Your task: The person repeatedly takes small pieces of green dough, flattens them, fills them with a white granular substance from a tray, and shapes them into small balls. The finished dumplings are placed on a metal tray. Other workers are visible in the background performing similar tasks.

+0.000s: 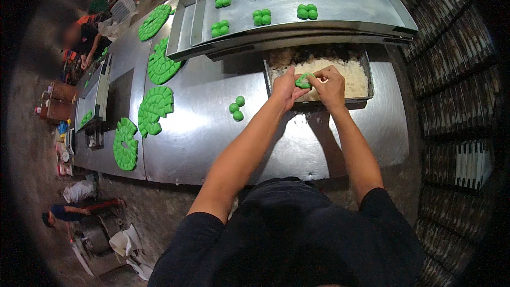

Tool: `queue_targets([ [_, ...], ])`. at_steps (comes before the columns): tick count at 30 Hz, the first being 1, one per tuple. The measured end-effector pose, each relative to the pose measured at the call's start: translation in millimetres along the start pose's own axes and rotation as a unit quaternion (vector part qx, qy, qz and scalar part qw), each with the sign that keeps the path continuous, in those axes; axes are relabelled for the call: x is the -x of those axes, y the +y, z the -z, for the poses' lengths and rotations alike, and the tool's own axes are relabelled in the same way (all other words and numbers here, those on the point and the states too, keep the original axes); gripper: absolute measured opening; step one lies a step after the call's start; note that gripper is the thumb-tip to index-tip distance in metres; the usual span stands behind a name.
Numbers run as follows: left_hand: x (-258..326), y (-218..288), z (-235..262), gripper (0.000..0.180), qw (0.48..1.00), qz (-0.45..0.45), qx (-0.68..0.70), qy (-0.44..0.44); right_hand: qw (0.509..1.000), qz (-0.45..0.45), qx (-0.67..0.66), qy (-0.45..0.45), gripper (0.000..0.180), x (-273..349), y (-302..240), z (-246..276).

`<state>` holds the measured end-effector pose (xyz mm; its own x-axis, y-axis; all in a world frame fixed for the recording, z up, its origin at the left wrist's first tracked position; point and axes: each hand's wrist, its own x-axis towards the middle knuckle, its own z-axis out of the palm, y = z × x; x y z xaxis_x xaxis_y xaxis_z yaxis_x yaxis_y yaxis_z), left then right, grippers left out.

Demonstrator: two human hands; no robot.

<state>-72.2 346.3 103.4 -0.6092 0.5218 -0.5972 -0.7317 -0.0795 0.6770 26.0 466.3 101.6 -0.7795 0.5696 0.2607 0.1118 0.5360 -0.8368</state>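
A piece of green dough (304,81) with a pale crumbly filling in its middle lies on the fingers of my left hand (287,89). My right hand (330,86) pinches the edge of the dough from the other side. Both hands are over the near part of a dark metal tray (366,82) of pale crumbly filling (353,74). To the left, three green dough balls (236,108) sit close together on the steel table (202,143).
Behind the filling stands a long metal tray (340,0) with several clusters of green balls (262,17). Rounds of cut green dough (155,110) lie along the table's left. A person (87,42) works at the far left, another (69,212) at the lower left. Racks (451,64) line the right.
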Motion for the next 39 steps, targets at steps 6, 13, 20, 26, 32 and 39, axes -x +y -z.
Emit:
queue_targets([
  [6,8,20,-29,0.018,0.99,-0.097,-0.096,0.036,0.986,0.138,0.033,0.086,0.024,9,-29,16],
  [13,51,38,-55,0.015,0.99,-0.099,-0.097,-0.017,0.998,0.011,-0.022,0.05,0.022,-11,-51,31],
  [20,64,46,-43,0.017,0.988,-0.151,0.001,0.008,0.972,0.188,-0.008,0.141,0.029,15,-89,27],
  [26,84,41,-46,0.023,0.966,-0.223,-0.125,-0.048,0.963,0.222,-0.006,0.15,0.021,12,-93,30],
  [32,115,42,-31,0.028,0.954,-0.301,-0.008,-0.017,0.964,0.229,-0.041,0.132,0.021,30,-133,32],
  [39,164,61,-21,0.035,0.917,-0.358,-0.169,-0.044,0.925,0.337,0.003,0.174,0.031,38,-143,19],
])
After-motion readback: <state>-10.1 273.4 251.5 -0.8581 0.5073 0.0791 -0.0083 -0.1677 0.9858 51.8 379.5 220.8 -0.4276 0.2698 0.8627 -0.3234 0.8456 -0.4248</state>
